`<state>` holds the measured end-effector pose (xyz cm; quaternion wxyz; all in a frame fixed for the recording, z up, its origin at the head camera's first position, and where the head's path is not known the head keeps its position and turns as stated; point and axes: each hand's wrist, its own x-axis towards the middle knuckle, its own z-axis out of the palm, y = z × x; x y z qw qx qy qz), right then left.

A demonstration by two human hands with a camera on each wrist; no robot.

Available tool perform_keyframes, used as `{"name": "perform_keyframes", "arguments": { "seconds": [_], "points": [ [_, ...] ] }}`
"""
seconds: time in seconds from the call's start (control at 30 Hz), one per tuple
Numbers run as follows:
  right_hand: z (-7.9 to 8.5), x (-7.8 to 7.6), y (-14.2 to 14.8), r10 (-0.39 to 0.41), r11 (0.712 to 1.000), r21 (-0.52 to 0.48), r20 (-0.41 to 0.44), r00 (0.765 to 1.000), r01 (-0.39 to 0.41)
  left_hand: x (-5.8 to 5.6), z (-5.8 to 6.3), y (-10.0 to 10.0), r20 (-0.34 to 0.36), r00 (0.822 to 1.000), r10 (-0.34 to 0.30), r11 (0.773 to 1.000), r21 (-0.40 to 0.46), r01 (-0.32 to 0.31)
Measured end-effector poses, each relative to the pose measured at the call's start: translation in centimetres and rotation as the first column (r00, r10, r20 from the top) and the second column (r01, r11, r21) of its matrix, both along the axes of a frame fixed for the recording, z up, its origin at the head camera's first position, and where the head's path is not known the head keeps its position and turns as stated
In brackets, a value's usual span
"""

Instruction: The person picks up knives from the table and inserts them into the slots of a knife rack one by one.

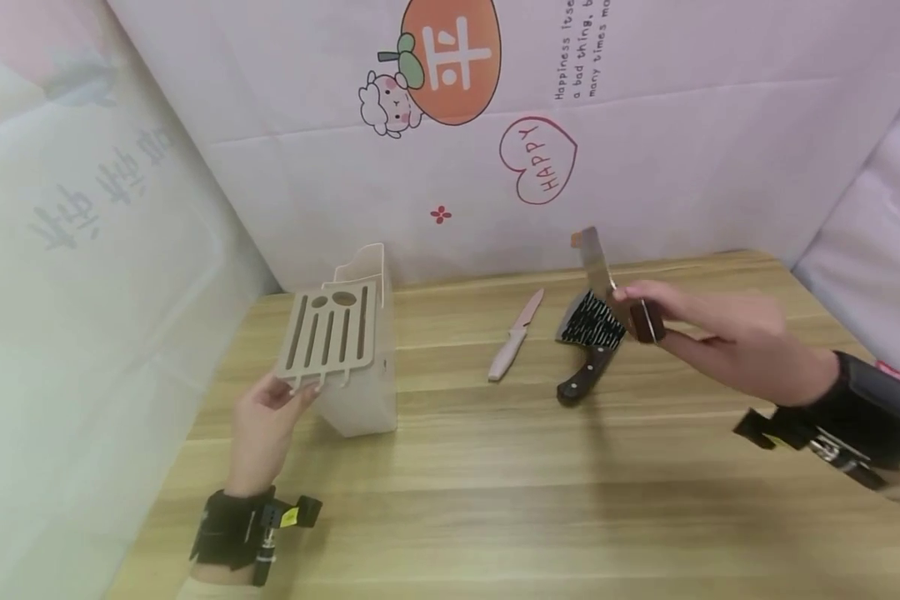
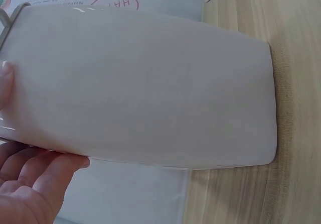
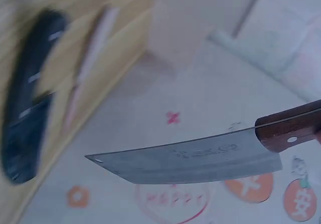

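Observation:
At the left of the head view, my left hand [image 1: 262,433] grips the upper part of a white knife holder [image 1: 360,408], which has a slotted beige top [image 1: 337,367] and small hooks. In the left wrist view, fingers [image 2: 52,176] lie along one side of the holder and part of the thumb shows on its face. My right hand [image 1: 735,337] holds a kitchen knife [image 3: 200,156] by its brown wooden handle, raised above the table. Below that blade lies a black-handled cleaver [image 1: 588,325] with a dark patterned blade. A pink knife [image 1: 508,354] lies to its left.
The wooden table [image 1: 480,500] meets a printed white cloth [image 1: 292,192] at the back. Another cloth [image 1: 82,333] hangs along the left side. The holder stands near the table's left back part.

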<state>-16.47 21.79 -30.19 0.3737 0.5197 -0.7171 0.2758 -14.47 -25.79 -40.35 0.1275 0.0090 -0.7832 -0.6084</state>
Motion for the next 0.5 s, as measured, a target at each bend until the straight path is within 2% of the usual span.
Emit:
{"name": "perform_keyframes", "arguments": {
  "seconds": [0.07,0.13,0.2,0.3,0.43,0.5],
  "points": [
    [1.1,-0.6,-1.6,-0.001,0.992,-0.124,0.023,1.000,0.004,-0.3,0.1,0.2,0.020,1.000,0.006,1.000,0.002,-0.006],
    [2.2,-1.3,-3.6,0.055,0.959,-0.280,0.061,0.997,-0.036,-0.5,0.2,0.3,0.030,0.999,0.012,1.000,0.013,-0.012],
    [3.2,-2.0,-5.1,0.142,0.909,-0.408,0.120,0.983,-0.081,-0.8,0.2,0.4,0.030,0.999,0.011,0.999,0.040,-0.012],
    [4.7,-3.0,-7.0,0.295,0.829,-0.533,0.159,0.942,-0.169,-1.1,0.1,0.6,0.003,1.000,0.013,0.996,0.084,-0.014],
    [6.6,-4.2,-9.1,0.386,0.736,-0.637,0.119,0.915,-0.228,-1.7,-0.3,1.3,-0.026,0.999,0.024,0.992,0.124,-0.021],
    [7.5,-4.8,-10.2,0.445,0.669,-0.695,0.093,0.891,-0.261,-1.9,-0.5,1.7,-0.035,0.999,0.019,0.991,0.133,-0.014]
  ]
}}
